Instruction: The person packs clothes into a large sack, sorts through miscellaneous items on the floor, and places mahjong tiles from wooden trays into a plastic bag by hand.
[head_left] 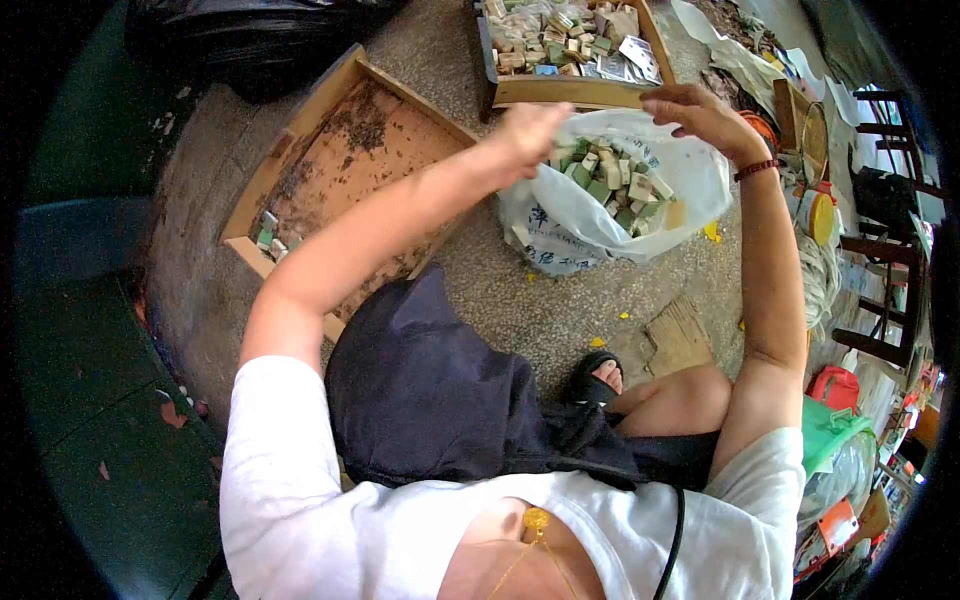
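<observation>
A white translucent plastic bag [690, 205] with dark printing stands on the floor, its mouth open. Inside lie many green-and-white mahjong tiles [610, 185]. At the bag's left rim is my left hand [528, 140], slightly blurred, its fingers closed on the plastic. My right hand [705, 118] hovers by the far right rim with fingers bent loosely apart; nothing shows in it. To the left lies a shallow wooden drawer [395, 90] with a stained, dirty bottom and a few tiles [270, 238] in its near corner.
Another wooden drawer [570, 95] beyond the bag holds tiles and cards. A black bag [250, 45] sits at the far left. A cardboard scrap [678, 335] lies near my foot. Chairs [885, 290], a yellow-labelled jar [820, 212] and a green bag [830, 435] crowd the right.
</observation>
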